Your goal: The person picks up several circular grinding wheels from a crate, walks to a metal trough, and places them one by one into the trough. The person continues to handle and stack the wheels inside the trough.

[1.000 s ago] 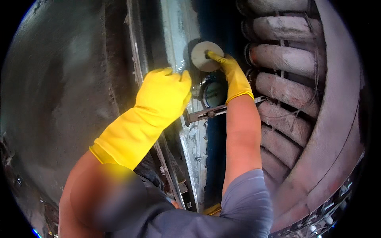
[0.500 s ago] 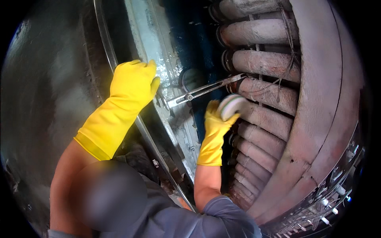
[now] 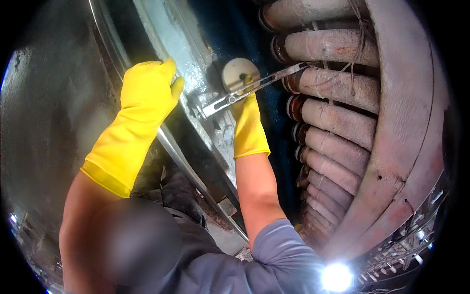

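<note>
The slotted metal bar (image 3: 259, 85) crowds the right hand (image 3: 247, 115), which holds a round cream disc (image 3: 235, 67); left hand (image 3: 148, 92): can't tell its grip.

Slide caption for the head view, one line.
Yellow-gloved right hand holds a pale disc behind a slotted metal bar; left hand near a metal rail.

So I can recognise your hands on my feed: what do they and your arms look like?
The left hand and right hand wear smooth yellow gloves with cuffs reaching onto bare forearms. A short grey sleeve shows on the right side. I see no markings on the gloves.
</note>
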### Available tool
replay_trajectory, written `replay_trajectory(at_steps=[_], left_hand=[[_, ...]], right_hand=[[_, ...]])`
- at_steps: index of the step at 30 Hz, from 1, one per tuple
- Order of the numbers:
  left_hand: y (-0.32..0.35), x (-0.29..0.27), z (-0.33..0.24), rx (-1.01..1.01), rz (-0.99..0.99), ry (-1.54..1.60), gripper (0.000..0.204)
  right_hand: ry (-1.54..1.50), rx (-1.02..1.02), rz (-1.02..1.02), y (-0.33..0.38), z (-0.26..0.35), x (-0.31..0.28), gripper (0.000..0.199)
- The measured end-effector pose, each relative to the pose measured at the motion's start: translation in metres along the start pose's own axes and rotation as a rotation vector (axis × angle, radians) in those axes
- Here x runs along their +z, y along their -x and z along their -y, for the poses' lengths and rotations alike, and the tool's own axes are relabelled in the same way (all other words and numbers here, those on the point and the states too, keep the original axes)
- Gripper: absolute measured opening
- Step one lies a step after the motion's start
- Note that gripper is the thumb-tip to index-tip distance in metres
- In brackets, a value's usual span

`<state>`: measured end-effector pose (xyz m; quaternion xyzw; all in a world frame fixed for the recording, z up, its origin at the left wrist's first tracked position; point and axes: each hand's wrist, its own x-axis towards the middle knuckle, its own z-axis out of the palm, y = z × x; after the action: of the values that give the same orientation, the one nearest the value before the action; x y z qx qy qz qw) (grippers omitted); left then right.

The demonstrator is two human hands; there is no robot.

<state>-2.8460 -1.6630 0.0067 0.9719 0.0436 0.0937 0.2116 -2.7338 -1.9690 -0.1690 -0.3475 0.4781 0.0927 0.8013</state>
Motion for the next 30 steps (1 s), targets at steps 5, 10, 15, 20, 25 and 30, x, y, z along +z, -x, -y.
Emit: replay_trajectory(at_steps=[5, 10, 15, 20, 25, 30], left_hand=[[-0.002, -0.003, -0.002, 0.0, 0.011, 0.011, 0.044], [0.0, 0.004, 0.006, 0.057, -0.051, -0.028, 0.044], [-0.003, -0.004, 0.002, -0.007, 0.059, -0.033, 0.044], [-0.001, 0.011, 0.012, 0.035, 0.014, -0.092, 0.043], [0.001, 0.01, 0.009, -0.001, 0.046, -0.147, 0.048], [-0.002, 0.026, 0.035, 0.009, 0.046, -0.083, 0.049]], right_hand=[[0.073, -0.125, 0.094, -0.009, -0.004, 0.008, 0.064], [0.136, -0.359, 0.197, 0.02, -0.001, -0.063, 0.066], [0.358, -0.614, 0.043, 0.107, 0.02, -0.157, 0.058], [0.64, -0.783, -0.079, 0.193, 0.054, -0.238, 0.075], [0.916, -1.014, -0.192, 0.247, 0.071, -0.291, 0.091], [1.014, -1.135, -0.236, 0.287, 0.075, -0.331, 0.097]])
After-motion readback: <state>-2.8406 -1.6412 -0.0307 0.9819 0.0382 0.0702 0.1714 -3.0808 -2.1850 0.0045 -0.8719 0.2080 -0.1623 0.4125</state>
